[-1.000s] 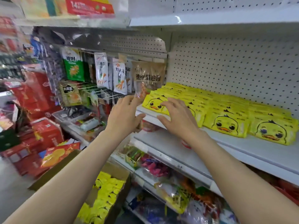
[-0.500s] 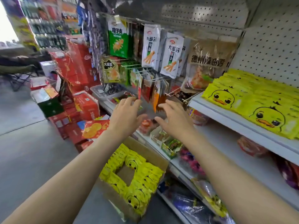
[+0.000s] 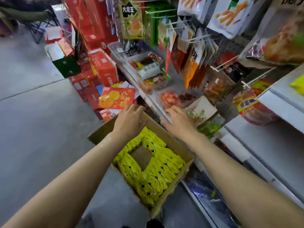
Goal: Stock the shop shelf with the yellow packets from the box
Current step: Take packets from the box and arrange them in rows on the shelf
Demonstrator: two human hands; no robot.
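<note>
Shelf (image 3: 271, 145) on your right. Cardboard box (image 3: 172, 142) sits on the floor below, yellow packets (image 3: 158, 171) packed round a bare gap. Your left hand (image 3: 130, 119) and right hand (image 3: 179, 122) hover above it, fingers loosely spread, empty; packets lie below them, untouched.

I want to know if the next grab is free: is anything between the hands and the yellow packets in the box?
Nothing visible. The box is open-topped, the yellow packets lie uncovered, and the left hand and right hand are empty above its far edge.
</note>
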